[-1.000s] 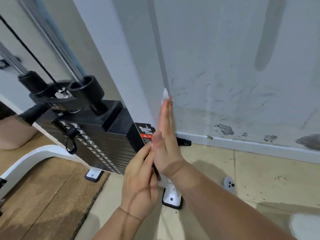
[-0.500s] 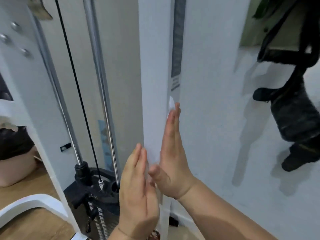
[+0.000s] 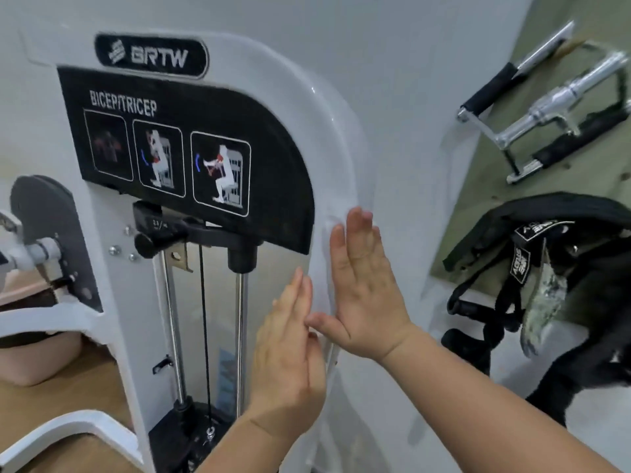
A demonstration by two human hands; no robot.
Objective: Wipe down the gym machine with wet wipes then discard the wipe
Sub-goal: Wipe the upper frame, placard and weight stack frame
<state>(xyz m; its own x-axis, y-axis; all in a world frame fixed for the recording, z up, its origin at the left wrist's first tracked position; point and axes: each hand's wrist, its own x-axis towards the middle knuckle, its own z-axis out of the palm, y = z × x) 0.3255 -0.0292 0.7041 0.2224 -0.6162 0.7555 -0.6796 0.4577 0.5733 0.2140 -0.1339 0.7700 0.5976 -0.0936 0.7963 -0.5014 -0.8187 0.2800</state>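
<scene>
Since half a second ago, both hands are riding higher up the white upright of the gym machine, and its black BICEP/TRICEP placard is now showing. I am pressing my right hand flat, fingers straight, against the upright's outer face. The wet wipe is mostly hidden under that palm; only a pale edge is peeking out by my fingertips. My left hand is lying open and flat on the inner edge, beside the chrome guide rods. Black straps are hanging on the wall to the right.
</scene>
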